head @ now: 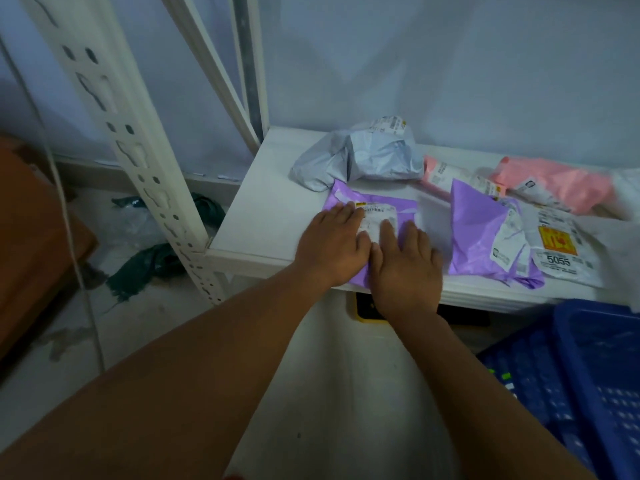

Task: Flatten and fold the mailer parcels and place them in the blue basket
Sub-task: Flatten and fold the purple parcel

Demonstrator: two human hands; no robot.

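Your left hand [332, 244] and right hand [407, 265] lie flat, side by side with fingers straight, pressing a purple plastic mailer bag [405, 209] onto the white shelf board [263, 202] near its front edge. A crumpled grey mailer [360, 157] sits at 12 o'clock from it and a second purple mailer [478, 233] at 3 o'clock. The blue plastic basket [588, 375] stands at 5 o'clock, below the shelf.

The white mailer's label [559, 252] reads "5055".

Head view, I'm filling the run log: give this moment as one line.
step: flattening | left hand: pressing purple plastic mailer | right hand: pressing same mailer | blue plastic basket: lower right
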